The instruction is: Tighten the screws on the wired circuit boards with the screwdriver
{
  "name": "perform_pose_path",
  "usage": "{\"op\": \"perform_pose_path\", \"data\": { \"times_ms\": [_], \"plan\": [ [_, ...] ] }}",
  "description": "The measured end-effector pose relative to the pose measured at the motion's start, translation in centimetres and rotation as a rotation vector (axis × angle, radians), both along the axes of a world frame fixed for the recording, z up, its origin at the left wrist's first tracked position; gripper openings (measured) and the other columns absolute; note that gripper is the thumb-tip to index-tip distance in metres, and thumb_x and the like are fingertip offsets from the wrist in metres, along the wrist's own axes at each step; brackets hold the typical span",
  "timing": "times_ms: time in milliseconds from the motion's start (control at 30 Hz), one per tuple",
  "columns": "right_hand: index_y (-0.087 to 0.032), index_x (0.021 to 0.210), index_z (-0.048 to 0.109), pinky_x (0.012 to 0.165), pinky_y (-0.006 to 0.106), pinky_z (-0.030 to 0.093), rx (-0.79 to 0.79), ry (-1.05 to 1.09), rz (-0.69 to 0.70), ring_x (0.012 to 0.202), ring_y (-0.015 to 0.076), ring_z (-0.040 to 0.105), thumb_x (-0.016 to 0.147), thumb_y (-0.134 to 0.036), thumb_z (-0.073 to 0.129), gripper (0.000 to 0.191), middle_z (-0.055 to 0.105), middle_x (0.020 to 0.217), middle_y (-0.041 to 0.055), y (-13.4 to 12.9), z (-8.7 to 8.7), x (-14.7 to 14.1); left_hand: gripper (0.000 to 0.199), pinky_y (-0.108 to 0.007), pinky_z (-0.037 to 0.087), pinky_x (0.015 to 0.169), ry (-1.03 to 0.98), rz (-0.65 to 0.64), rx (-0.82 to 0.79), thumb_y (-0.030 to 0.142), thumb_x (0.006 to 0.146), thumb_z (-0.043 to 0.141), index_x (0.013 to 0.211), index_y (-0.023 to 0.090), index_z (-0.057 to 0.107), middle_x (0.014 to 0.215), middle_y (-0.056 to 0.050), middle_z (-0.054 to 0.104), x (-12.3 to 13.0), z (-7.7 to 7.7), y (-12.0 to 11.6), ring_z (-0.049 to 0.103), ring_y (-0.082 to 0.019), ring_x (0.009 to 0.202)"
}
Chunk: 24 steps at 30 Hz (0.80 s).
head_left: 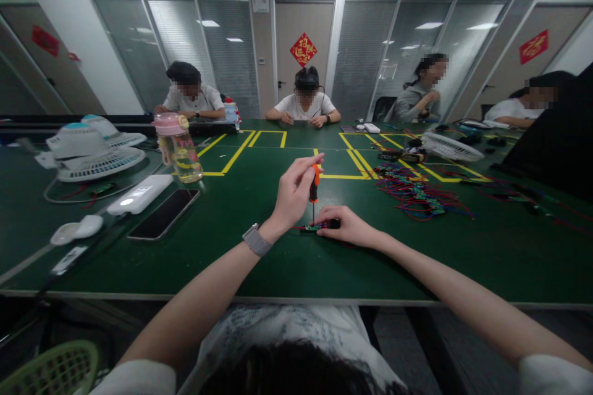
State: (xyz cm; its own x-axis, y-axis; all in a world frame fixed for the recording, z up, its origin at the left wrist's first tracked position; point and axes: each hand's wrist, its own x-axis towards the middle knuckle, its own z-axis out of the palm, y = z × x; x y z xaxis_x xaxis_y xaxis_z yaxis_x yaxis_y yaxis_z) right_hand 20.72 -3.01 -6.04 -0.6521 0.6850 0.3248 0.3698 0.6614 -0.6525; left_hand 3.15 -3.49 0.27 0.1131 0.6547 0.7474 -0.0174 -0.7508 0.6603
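My left hand (pixel 291 194), with a watch (pixel 257 240) at its wrist, is closed round the orange and black handle of a screwdriver (pixel 314 191). The screwdriver stands upright, its thin shaft pointing down at a small green circuit board (pixel 311 228) on the green table. Whether the tip touches the board I cannot tell. My right hand (pixel 347 225) pinches the board's right end between thumb and fingers. A dark piece lies under those fingers, mostly hidden. A red wire runs out at the board's left.
A heap of wired circuit boards (pixel 414 191) lies to the right. On the left are a phone (pixel 164 214), a white device (pixel 140 194), a pink-lidded bottle (pixel 178 148) and white fans (pixel 97 157). Yellow tape (pixel 238 154) marks the table (pixel 250 271); several people sit beyond.
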Motion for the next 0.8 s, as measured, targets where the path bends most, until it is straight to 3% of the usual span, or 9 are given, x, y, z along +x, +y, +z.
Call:
{"op": "perform_pose_path", "data": {
  "times_ms": [100,267,400,500,667,733,800],
  "plan": [
    [-0.016,0.097,0.074,0.076,0.031,0.050,-0.003,0.004,-0.001,0.080,0.0171,0.062,0.082,-0.028,0.068,0.021,0.067,0.089,0.0070,0.03,-0.03,-0.02,0.028,-0.025,0.053,0.070,-0.030,-0.020,-0.034,0.025,0.093,0.050,0.116,0.020,0.064,0.100,-0.006,0.065,0.10,0.02,-0.07,0.063,-0.012,0.080],
    [-0.017,0.098,0.074,0.075,0.030,0.050,0.004,0.000,-0.006,0.078,0.0168,0.062,0.082,-0.029,0.068,0.021,0.066,0.088,0.0063,0.07,-0.11,-0.02,0.018,-0.022,0.050,0.074,0.030,0.173,0.061,0.026,0.086,0.061,0.100,0.022,0.072,0.097,-0.005,0.056,-0.06,0.13,-0.22,0.058,-0.013,0.087],
    [-0.016,0.097,0.074,0.075,0.030,0.050,-0.003,0.002,-0.001,0.079,0.0171,0.063,0.082,-0.028,0.068,0.021,0.066,0.089,0.0069,0.07,-0.09,-0.01,0.030,-0.025,0.052,0.076,0.012,0.034,0.005,0.023,0.094,0.045,0.114,0.021,0.067,0.106,-0.007,0.061,-0.01,0.21,-0.18,0.062,-0.013,0.089],
    [-0.015,0.098,0.074,0.074,0.030,0.050,-0.008,-0.002,-0.002,0.079,0.0172,0.062,0.082,-0.028,0.067,0.021,0.066,0.089,0.0073,0.11,-0.13,0.02,0.030,-0.026,0.055,0.071,-0.034,-0.057,-0.064,0.026,0.094,0.047,0.119,0.019,0.063,0.104,-0.008,0.066,0.13,0.12,-0.15,0.065,-0.013,0.082],
    [-0.016,0.098,0.074,0.075,0.030,0.050,0.003,0.005,0.001,0.079,0.0169,0.062,0.082,-0.030,0.068,0.022,0.066,0.088,0.0065,0.15,-0.23,0.03,0.020,-0.022,0.052,0.071,0.034,0.132,0.030,0.027,0.086,0.062,0.104,0.022,0.070,0.099,-0.005,0.061,0.05,-0.11,-0.11,0.061,-0.013,0.086],
    [-0.017,0.098,0.074,0.075,0.031,0.050,0.002,0.005,0.000,0.079,0.0169,0.063,0.082,-0.030,0.068,0.022,0.067,0.089,0.0066,0.13,-0.23,0.02,0.022,-0.023,0.052,0.075,0.048,0.125,0.046,0.026,0.089,0.057,0.106,0.023,0.070,0.105,-0.006,0.059,0.03,-0.15,-0.07,0.061,-0.013,0.091],
    [-0.017,0.098,0.074,0.074,0.030,0.050,0.002,0.005,-0.001,0.079,0.0169,0.063,0.082,-0.030,0.068,0.021,0.067,0.090,0.0069,0.13,-0.22,0.01,0.028,-0.024,0.054,0.076,0.029,0.033,0.015,0.026,0.094,0.049,0.115,0.024,0.066,0.110,-0.007,0.061,0.10,-0.18,-0.04,0.062,-0.013,0.092]
  ]
}}
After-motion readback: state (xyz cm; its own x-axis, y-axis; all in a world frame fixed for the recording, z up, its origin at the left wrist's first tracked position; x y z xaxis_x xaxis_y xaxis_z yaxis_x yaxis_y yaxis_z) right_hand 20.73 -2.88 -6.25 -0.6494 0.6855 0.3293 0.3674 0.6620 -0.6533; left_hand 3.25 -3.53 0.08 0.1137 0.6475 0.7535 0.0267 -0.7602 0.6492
